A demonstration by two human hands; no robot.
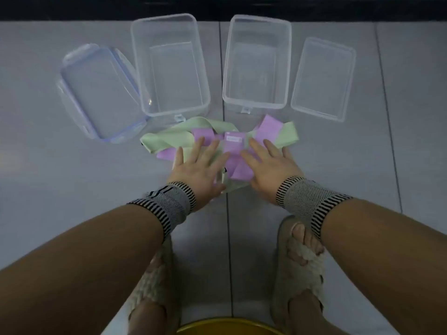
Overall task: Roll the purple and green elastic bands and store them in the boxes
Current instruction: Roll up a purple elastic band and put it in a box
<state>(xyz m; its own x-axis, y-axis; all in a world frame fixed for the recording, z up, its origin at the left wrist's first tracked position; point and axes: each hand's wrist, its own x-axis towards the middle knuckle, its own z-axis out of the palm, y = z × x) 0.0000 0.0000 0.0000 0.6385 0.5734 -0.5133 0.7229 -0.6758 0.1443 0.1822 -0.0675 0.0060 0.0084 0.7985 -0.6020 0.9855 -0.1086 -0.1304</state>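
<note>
A tangled heap of green elastic bands (167,137) and purple elastic bands (267,128) lies on the grey tiled floor. My left hand (199,168) lies flat on the heap's left part, fingers spread and straight. My right hand (271,163) lies flat on its right part the same way. Just beyond the heap stand two clear plastic boxes, the left box (145,59) and the right box (285,61), both uncovered and with nothing inside.
A clear lid with blue clips (96,93) lies left of the left box. A plain clear lid (323,78) lies right of the right box. My feet in woven slippers (300,269) stand below my arms. A yellow rim (227,326) shows at the bottom edge.
</note>
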